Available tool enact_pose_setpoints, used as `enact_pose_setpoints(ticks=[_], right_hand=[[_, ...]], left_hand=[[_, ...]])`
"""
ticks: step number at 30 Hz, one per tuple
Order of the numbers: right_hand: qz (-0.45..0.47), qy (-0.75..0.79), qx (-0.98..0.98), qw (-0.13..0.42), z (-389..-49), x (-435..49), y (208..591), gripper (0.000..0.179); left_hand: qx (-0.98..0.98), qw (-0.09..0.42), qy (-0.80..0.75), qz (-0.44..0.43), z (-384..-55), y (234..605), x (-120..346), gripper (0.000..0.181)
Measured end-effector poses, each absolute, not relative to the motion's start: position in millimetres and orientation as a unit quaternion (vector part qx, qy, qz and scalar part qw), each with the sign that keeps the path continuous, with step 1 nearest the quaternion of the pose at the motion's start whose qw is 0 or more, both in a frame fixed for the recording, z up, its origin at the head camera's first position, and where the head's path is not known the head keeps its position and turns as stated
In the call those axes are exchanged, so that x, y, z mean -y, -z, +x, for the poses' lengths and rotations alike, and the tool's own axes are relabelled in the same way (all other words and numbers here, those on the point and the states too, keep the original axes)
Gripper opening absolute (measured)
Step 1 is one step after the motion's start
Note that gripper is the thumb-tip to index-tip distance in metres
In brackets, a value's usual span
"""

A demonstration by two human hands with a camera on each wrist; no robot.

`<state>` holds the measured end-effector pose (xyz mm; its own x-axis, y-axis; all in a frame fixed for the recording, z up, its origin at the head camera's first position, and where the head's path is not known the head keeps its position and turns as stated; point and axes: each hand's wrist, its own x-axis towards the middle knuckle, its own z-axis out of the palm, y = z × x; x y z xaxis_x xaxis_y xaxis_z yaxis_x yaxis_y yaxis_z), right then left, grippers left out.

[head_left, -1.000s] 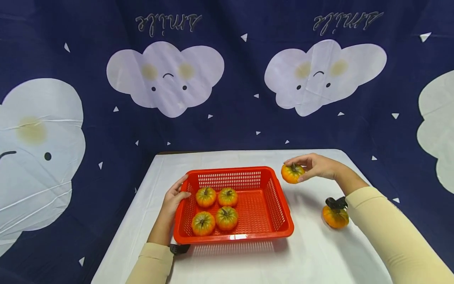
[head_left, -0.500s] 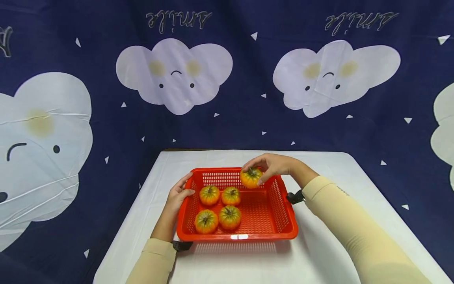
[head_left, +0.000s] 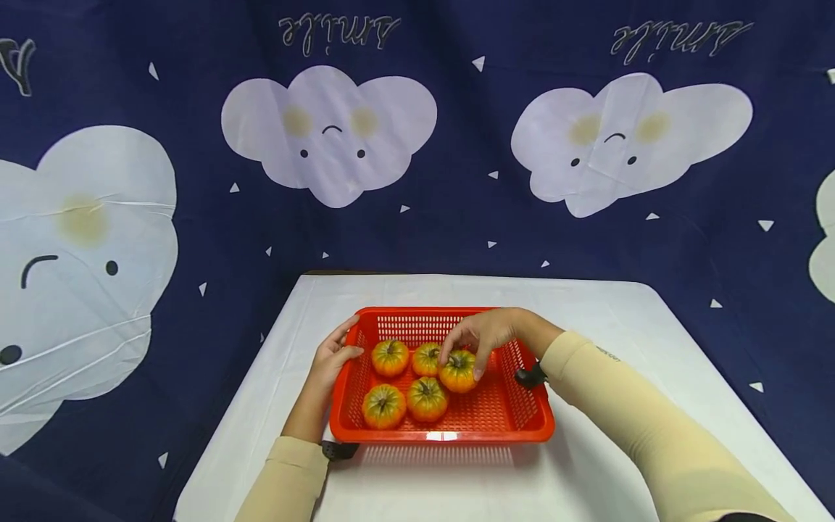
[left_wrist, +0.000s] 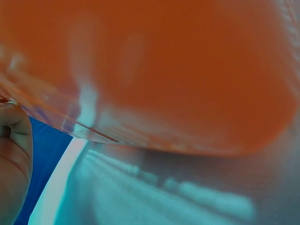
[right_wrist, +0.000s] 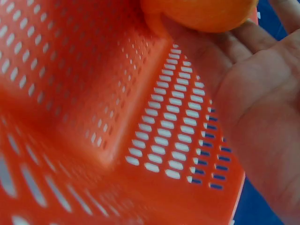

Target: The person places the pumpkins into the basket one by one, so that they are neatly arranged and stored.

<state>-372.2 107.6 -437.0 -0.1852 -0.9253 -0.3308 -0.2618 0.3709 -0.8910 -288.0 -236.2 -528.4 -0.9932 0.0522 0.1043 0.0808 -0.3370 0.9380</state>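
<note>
A small orange-green pumpkin [head_left: 459, 375] is between the thumb and fingers of my right hand [head_left: 485, 335], low inside the red plastic basket [head_left: 483, 436]. In the right wrist view, this pumpkin [right_wrist: 206, 13] shows at the top edge beside the palm [right_wrist: 262, 98]. Several like pumpkins, among them a front-left one [head_left: 383, 406], sit in the basket's left half. My left hand [head_left: 326, 368] grips the left rim, thumb on the inner side. The left wrist view has the basket's outer side [left_wrist: 178, 84] close up and part of the thumb side of that hand [left_wrist: 11, 164].
Under the basket is a table with a white cloth [head_left: 417, 486]. A dark blue curtain with clouds [head_left: 457, 239] stands behind it. The right sleeve [head_left: 626, 406] crosses over the table's right side and hides what lies beneath. A black wrist camera [head_left: 531, 375] overhangs the basket's right wall.
My right hand has carried the pumpkin left from beside the basket, over the rim and down into it. The pumpkin seen on the table's right is now out of sight. The left hand keeps its grip.
</note>
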Motion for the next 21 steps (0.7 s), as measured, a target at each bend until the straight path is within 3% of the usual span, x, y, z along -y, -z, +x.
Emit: enact_pose_setpoints(ticks=[15, 21], right_hand=[[-0.406, 0.259, -0.747, 0.458, -355.5, -98.3, 453.8, 0.053], [-0.409, 0.286, -0.748, 0.437, -360.0, -109.1, 438.5, 0.055]], left_hand=[[0.579, 0.011, 0.813, -0.061, -293.0, 529.9, 235.6, 0.069], [0.576, 0.010, 0.815, -0.059, -293.1, 532.1, 235.8, 0.069]])
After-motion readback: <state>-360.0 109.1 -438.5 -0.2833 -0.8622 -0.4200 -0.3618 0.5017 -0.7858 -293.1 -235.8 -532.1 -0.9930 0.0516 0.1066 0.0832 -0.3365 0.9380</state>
